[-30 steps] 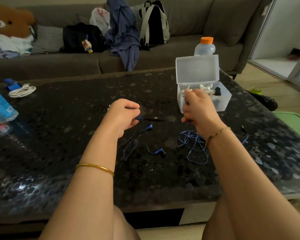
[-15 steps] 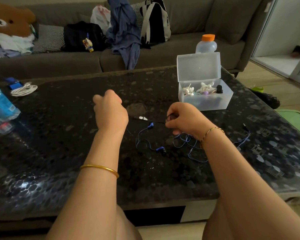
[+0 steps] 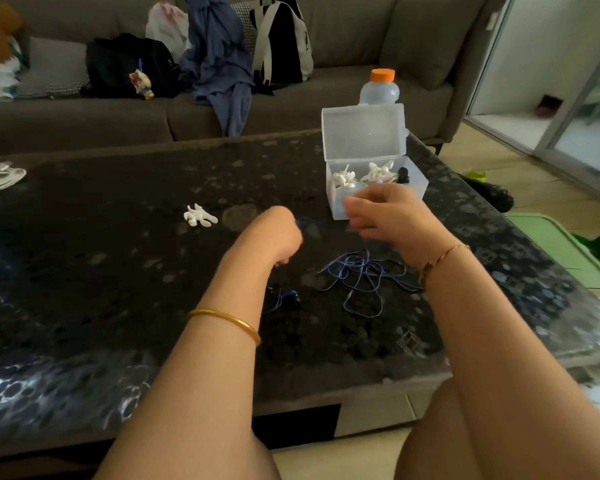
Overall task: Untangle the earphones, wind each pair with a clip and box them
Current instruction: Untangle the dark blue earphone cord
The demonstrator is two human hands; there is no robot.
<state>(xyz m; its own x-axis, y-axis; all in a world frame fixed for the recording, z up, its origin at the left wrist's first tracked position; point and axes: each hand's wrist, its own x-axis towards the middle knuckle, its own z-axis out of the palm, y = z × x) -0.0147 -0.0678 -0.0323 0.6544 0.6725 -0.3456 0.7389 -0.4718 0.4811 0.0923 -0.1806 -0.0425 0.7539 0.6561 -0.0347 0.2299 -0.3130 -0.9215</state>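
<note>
A pair of blue earphones lies in front of me on the dark table point(image 3: 118, 271). Its loose cord point(image 3: 361, 275) is heaped in loops under my right wrist. My left hand point(image 3: 274, 233) is a closed fist around one end of that cord, and a blue earbud point(image 3: 291, 299) dangles below it. My right hand point(image 3: 388, 220) hovers just before the box, blurred, fingers pinching a strand that rises from the heap. A white clip point(image 3: 200, 216) lies on the table left of my left hand. The clear box point(image 3: 420, 188) stands open and holds white wound earphones point(image 3: 378, 171).
An orange-capped bottle point(image 3: 378, 88) stands behind the box. A coiled white cable point(image 3: 0, 174) lies at the table's far left. Behind the table a grey sofa point(image 3: 361, 39) carries bags and clothes. A green lid point(image 3: 555, 247) lies on the floor to the right.
My left hand moved right and nearer, uncovering the white clip. My right hand rose from the cord heap towards the box, drawing a strand up. One earbud left the tabletop.
</note>
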